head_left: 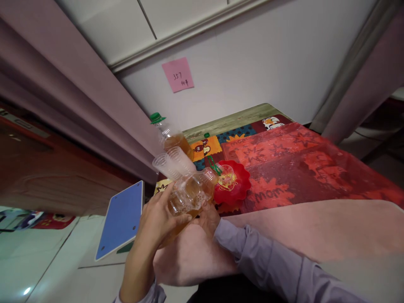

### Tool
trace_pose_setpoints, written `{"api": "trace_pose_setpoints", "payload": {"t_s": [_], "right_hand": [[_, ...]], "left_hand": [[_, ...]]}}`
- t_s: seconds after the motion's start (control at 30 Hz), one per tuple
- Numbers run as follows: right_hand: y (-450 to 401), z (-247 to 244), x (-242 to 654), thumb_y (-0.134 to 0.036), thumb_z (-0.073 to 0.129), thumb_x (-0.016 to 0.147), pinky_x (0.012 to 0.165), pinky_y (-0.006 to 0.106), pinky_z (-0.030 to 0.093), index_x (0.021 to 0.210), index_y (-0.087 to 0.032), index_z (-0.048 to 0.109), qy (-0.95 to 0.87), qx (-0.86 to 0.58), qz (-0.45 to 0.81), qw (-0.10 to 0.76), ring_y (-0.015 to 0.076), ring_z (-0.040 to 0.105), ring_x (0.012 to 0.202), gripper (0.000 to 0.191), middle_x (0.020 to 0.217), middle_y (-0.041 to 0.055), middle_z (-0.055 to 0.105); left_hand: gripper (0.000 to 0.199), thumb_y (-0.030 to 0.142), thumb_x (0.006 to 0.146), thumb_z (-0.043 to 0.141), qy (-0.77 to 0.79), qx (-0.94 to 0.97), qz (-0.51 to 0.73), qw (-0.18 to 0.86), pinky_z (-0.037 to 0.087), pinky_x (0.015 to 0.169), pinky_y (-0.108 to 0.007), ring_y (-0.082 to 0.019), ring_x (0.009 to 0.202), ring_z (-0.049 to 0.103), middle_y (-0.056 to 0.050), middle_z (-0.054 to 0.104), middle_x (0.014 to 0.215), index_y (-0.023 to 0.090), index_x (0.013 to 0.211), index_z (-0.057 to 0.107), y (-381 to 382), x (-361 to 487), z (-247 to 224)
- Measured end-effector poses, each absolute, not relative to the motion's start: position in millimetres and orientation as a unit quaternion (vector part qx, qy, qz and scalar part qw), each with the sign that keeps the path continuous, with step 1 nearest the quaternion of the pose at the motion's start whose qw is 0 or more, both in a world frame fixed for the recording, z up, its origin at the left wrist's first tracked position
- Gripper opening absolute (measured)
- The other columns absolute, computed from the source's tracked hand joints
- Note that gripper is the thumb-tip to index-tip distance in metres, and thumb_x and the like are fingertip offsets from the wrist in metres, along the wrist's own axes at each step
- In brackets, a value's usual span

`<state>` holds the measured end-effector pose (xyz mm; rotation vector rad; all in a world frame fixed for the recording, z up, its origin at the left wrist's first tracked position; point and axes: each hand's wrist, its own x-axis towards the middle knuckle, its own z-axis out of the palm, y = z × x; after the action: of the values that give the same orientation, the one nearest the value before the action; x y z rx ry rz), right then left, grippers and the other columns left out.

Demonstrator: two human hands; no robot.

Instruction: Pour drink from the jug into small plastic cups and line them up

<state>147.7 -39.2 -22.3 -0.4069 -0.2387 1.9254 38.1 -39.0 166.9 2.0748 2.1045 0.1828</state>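
A clear plastic bottle (189,193) of amber liquid lies tilted in my hands, its neck pointing right over the edge of a red scalloped dish (240,185). My left hand (160,216) wraps around its body from the left. My right hand (206,219) grips its near side, thumb against the plastic. Foam bubbles show inside. Beside the neck sticks out a green handle loop (214,165). Within the dish is something clear and pale that I cannot make out. Behind the bottle stand clear plastic cups (179,160) in stacks.
A second bottle (178,143) of amber liquid with a green top stands upright at the back left. A small green cap (206,135) lies near the wall. A red patterned cover (303,164) spreads over the table. A blue board (121,221) stands at the left.
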Motion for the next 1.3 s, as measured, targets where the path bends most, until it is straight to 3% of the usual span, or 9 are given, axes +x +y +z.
{"api": "trace_pose_setpoints", "payload": {"t_s": [0.53, 0.67, 1.3], "right_hand": [[-38.8, -20.2, 151.4, -0.066, 0.097, 0.072, 0.095, 0.065, 0.069, 0.135, -0.036, 0.069, -0.089, -0.164, 0.817, 0.546, 0.0379, 0.077, 0.122, 0.075, 0.140, 0.0064, 0.079], [-39.1, -20.0, 150.6, -0.067, 0.094, 0.074, 0.096, 0.065, 0.069, 0.136, -0.038, 0.068, -0.094, -0.163, 0.814, 0.550, 0.0379, 0.075, 0.128, 0.073, 0.146, 0.0058, 0.076], [-39.3, -20.4, 147.3, -0.076, 0.093, 0.069, 0.095, 0.063, 0.069, 0.142, -0.036, 0.062, -0.105, -0.181, 0.808, 0.550, 0.0392, 0.073, 0.131, 0.089, 0.149, 0.0084, 0.074]], "left_hand": [[0.106, 0.043, 0.069, 0.092, 0.711, 0.695, 0.067, 0.082, 0.059, 0.110, -0.061, -0.046, 0.135, 0.071, -0.019, 0.069, 0.157, 0.027, 0.167, 0.054, -40.0, 38.1, 164.5], [0.106, 0.043, 0.069, 0.093, 0.704, 0.701, 0.075, 0.080, 0.058, 0.111, -0.063, -0.047, 0.136, 0.071, -0.019, 0.069, 0.156, 0.028, 0.167, 0.055, -39.4, 36.5, 163.3], [0.107, 0.044, 0.070, 0.090, 0.717, 0.689, 0.050, 0.091, 0.053, 0.117, -0.062, -0.047, 0.142, 0.067, -0.022, 0.066, 0.160, 0.023, 0.168, 0.052, -39.3, 42.8, 171.4]]}}
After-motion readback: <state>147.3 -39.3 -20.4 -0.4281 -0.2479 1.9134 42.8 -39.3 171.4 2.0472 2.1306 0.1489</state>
